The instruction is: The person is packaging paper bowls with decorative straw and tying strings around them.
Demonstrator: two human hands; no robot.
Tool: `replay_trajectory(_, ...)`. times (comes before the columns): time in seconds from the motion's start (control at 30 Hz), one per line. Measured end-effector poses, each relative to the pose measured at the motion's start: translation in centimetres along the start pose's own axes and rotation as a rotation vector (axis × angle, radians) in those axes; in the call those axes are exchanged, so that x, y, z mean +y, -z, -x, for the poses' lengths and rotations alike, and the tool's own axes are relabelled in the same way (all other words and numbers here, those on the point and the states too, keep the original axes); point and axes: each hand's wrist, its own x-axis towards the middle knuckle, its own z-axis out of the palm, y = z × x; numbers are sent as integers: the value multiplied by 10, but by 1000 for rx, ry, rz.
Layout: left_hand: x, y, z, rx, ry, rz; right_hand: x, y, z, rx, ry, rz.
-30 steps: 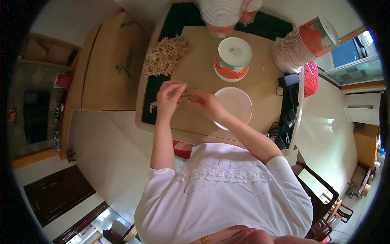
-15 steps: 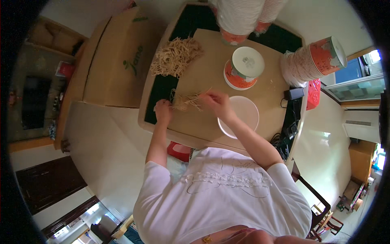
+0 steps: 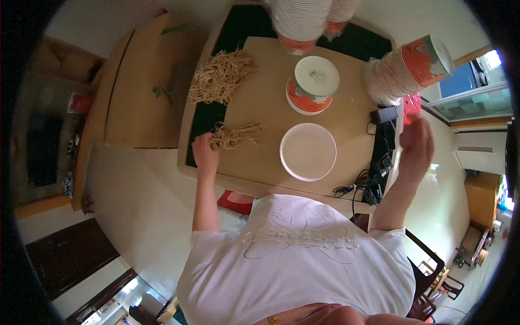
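My left hand (image 3: 206, 153) is closed on one end of a small bundle of tan strings (image 3: 238, 134), which lies on the cardboard sheet at the table's left front. Out past the table's right edge, my right hand (image 3: 416, 143) is raised with its fingers curled in. Blur hides what it holds, if anything. A larger tangled heap of tan strings (image 3: 221, 76) lies behind the small bundle. To the right of the bundle stands a round white tub (image 3: 308, 151), its pale inside facing up. Behind that, an upturned orange-and-green paper tub (image 3: 317, 77) sits over a white rim.
Wrapped stacks of paper tubs (image 3: 300, 24) stand at the back, and another stack (image 3: 409, 70) leans at the right. A black adapter (image 3: 384, 115) and coiled cables (image 3: 355, 187) lie along the right edge. A large cardboard box (image 3: 146, 92) stands left of the table.
My right hand has swung from the small string bundle far to the right, past the table edge. My left hand stays at the bundle, whose strands now lie more gathered. The view has shifted slightly.
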Motion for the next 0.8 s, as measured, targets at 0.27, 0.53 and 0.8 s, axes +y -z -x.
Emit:
replay_trajectory(0.27, 161, -25, 76, -356, -196, 455, 80, 48, 36, -184, -162, 502)
replay_trajectory(0.53, 179, -34, 36, -436, -417, 405, 73, 46, 45, -259, -445, 427)
replay_trajectory(0.8, 206, -43, 23, -326, -861, 135, 85, 6, 48, -274, -333, 551)
